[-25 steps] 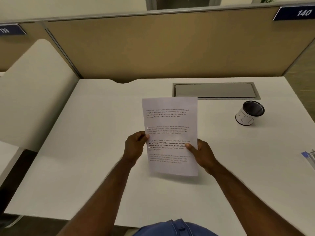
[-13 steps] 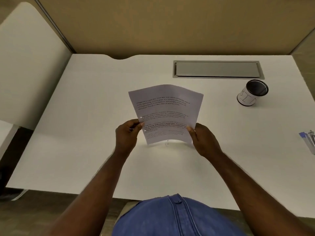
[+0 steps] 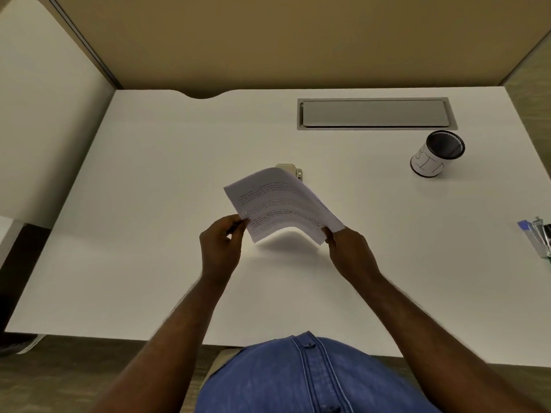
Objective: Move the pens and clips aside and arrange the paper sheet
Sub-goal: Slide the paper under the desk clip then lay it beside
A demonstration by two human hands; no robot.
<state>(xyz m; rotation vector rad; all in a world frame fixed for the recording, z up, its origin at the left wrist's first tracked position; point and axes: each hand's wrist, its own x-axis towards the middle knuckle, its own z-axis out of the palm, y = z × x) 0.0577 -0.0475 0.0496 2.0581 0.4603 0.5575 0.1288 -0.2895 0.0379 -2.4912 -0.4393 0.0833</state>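
A printed paper sheet (image 3: pixel 277 204) is held above the middle of the white desk (image 3: pixel 149 234), tilted away from me and bowed upward. My left hand (image 3: pixel 222 245) pinches its near left edge. My right hand (image 3: pixel 348 251) pinches its near right corner. Several pens (image 3: pixel 536 239) lie at the desk's right edge, partly cut off by the frame. No clips are visible.
A small beige object (image 3: pixel 290 169) sits on the desk just behind the sheet, mostly hidden. A white pen cup (image 3: pixel 436 153) with a dark inside stands at the back right, near a grey cable hatch (image 3: pixel 374 114). Tan partition walls close the back.
The sheet has tipped from upright and facing me to nearly flat, lower toward the desk. My view has dropped downward. The beige object has come into sight behind the sheet.
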